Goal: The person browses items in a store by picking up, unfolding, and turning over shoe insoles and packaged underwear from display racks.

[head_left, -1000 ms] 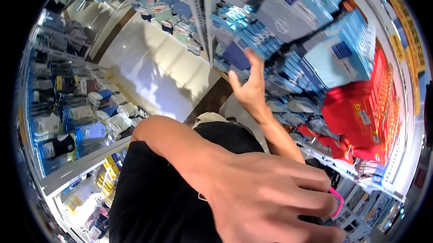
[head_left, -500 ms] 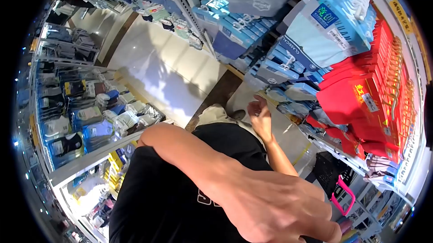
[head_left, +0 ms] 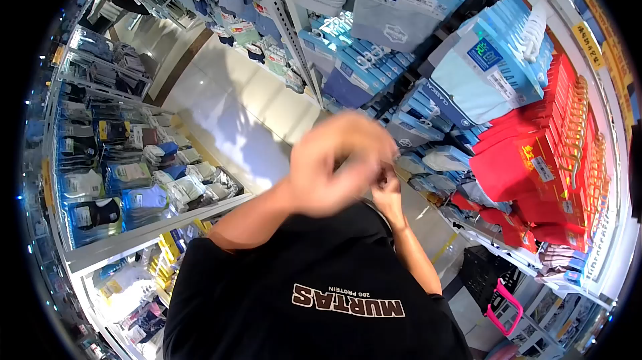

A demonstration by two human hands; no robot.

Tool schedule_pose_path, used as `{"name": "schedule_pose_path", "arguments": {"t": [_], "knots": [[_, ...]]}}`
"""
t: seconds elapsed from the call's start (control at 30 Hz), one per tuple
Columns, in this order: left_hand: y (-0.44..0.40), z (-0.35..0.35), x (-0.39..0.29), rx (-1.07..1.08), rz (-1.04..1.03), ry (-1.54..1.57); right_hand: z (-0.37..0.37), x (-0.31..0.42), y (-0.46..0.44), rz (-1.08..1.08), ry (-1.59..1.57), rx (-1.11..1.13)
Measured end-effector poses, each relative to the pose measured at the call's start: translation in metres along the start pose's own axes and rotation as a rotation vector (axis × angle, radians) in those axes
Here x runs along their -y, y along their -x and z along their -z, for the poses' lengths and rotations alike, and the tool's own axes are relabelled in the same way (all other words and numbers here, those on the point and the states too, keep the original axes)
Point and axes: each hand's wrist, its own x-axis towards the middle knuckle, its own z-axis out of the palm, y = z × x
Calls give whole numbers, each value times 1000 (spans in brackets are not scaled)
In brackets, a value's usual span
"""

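Observation:
My left hand (head_left: 342,163) is raised in front of my chest, close to the camera and blurred by motion. Its fingers look bent, but the smear hides whether they hold anything. Just beyond it and to its right is my right hand (head_left: 388,194), lower down, with its fingers curled in. The left hand partly covers it, and what those fingers hold, if anything, is hidden. Neither hand visibly touches the goods. Nearest to the right hand are blue-packed garments (head_left: 447,159) hanging on the right-hand rack.
Red packaged garments (head_left: 511,173) hang on gold hooks at the right. Light-blue packs (head_left: 478,69) hang above. A shelf of packed socks (head_left: 134,176) stands at the left. A black basket (head_left: 483,268) with a pink handle (head_left: 508,310) is at lower right. Tiled floor (head_left: 227,86) runs between.
My left hand has swung from the lower right up and away to the middle, beside my right hand. My right hand's fingers, spread before, are now curled. The shirt's lettering has come into view.

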Motion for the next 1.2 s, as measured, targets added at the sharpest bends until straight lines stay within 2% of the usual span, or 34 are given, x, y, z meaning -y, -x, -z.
{"name": "schedule_pose_path", "arguments": {"t": [0.03,0.07,0.1,0.13,0.23,0.4,0.47,0.5,0.63,0.77,0.8,0.9,0.93,1.03,1.07,1.17,1.2], "knots": [[11,8,41,-132,243,-30,-4,-3,1,-20,-134,-18],[21,19,77,-230,580,4,-7,-5,1,-13,-126,-46],[41,40,117,-184,718,-101,-11,-7,0,-3,-119,-77],[62,52,150,-229,780,-175,-15,-11,-2,-5,-128,-87],[83,84,191,-323,871,-191,-28,-13,-5,-49,-116,-119],[53,150,233,-265,783,-309,-62,22,-24,-207,-23,-158],[38,170,255,-307,659,-436,-83,42,-35,-255,-40,-177],[31,178,265,-326,597,-495,-93,44,-42,-235,-64,-174],[5,206,292,-129,491,-417,-127,65,-70,-172,-76,-169],[-13,221,287,78,590,-274,-150,95,-85,-206,-36,-252],[-10,220,293,72,494,-188,-154,96,-90,-214,-45,-272],[-2,227,305,171,481,-220,-168,101,-96,-247,-11,-322],[-5,231,293,167,461,-221,-172,98,-97,-237,-39,-337],[-10,246,276,211,704,4,-185,88,-99,-211,-124,-396],[-12,253,268,243,696,94,-189,88,-101,-205,-150,-427],[-9,264,238,271,722,24,-195,103,-108,-110,-237,-553],[0,267,239,280,628,57,-193,112,-111,-76,-245,-585]]}}
